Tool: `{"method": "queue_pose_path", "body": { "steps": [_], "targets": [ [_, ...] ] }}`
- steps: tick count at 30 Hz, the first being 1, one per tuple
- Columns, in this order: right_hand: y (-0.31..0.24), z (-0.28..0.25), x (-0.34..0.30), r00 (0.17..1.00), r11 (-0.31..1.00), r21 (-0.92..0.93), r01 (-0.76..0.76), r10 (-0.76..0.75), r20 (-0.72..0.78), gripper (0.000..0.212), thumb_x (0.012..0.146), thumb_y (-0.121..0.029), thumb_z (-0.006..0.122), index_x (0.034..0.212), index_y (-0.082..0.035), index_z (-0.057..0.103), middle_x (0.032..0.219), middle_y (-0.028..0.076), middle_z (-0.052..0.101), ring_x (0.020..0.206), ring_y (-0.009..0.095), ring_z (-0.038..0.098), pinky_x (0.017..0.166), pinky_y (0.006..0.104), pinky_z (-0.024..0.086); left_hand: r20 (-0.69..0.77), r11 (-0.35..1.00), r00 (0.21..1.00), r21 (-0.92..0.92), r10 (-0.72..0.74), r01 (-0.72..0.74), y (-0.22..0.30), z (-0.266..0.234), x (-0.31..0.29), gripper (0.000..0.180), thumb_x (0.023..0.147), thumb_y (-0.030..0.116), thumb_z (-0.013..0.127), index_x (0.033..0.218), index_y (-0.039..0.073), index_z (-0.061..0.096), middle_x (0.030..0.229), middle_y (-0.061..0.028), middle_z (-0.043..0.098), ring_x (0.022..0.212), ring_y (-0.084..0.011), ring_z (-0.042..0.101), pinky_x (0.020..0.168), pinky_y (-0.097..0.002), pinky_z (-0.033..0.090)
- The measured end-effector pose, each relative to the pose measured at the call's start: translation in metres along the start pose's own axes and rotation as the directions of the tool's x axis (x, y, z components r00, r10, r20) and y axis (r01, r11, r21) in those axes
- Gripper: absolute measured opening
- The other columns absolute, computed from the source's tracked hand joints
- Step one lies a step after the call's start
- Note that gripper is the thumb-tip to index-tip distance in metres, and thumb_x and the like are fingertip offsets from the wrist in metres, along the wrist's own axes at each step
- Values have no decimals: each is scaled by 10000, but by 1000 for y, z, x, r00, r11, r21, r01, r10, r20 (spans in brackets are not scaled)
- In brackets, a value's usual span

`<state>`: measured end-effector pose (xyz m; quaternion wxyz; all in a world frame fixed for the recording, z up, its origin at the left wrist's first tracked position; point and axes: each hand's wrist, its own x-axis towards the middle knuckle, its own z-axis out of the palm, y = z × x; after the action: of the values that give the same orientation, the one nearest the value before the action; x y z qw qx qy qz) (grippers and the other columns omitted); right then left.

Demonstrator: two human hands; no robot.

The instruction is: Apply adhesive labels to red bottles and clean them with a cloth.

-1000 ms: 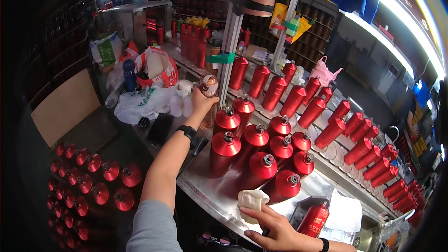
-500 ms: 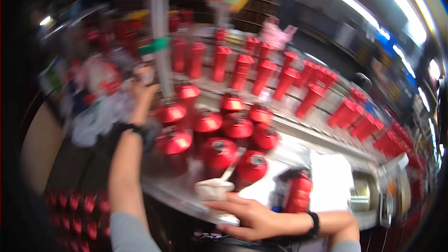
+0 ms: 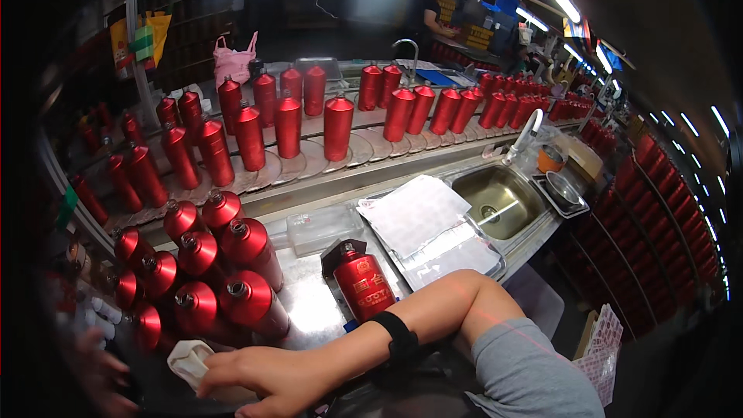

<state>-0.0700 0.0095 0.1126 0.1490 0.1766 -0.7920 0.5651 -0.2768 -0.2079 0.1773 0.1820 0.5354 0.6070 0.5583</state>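
My right hand (image 3: 259, 375) is closed on a white cloth (image 3: 188, 364) at the near edge of the metal counter, beside a cluster of red bottles (image 3: 249, 302). These bottles stand close together with bare necks. My left hand (image 3: 104, 375) is at the lower left, dark and somewhat blurred; its fingers look apart, with nothing visible in them. To the right of the cluster, a red bottle (image 3: 364, 286) with gold lettering lies tilted in a dark holder (image 3: 333, 257), close to my right forearm.
Behind the counter, a conveyor of round plates (image 3: 306, 156) carries several red bottles (image 3: 338, 128). Papers (image 3: 418, 220) lie beside a steel sink (image 3: 499, 197) with a white tap (image 3: 526, 135). A clear plastic box (image 3: 321, 231) sits mid-counter. Stacked red bottles (image 3: 658, 224) fill racks at right.
The view has swung to the right, bringing the sink and racks into fuller sight. My left hand has come down from beside the upright post to the lower left. My right hand still has the cloth.
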Motion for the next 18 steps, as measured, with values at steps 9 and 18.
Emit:
{"method": "queue_pose_path", "body": {
  "steps": [9, 18],
  "targets": [
    [-42, -14, -7, 996, 932, 362, 4, 27, -81, 450, 743, -94, 677, 1167, -17, 548, 1245, 114, 560, 1092, 218, 566, 861, 337, 476, -29, 989, 992, -80, -126, 123, 35, 134, 2, 924, 728, 40, 806, 1483, -6, 275, 1354, -128, 502, 1108, -188, 561, 925, -295, 457],
    [-56, -39, -28, 997, 951, 310, -15, 37, -66, 578, 759, -103, 682, 1296, -28, 484, 1229, 107, 567, 1142, 196, 555, 919, 323, 469, 65, 980, 994, 185, -85, 71, 39, 122, 25, 370, 908, -6, 592, 1276, -28, 563, 1154, -86, 617, 1003, -172, 592, 869, -284, 479]
  ]
}}
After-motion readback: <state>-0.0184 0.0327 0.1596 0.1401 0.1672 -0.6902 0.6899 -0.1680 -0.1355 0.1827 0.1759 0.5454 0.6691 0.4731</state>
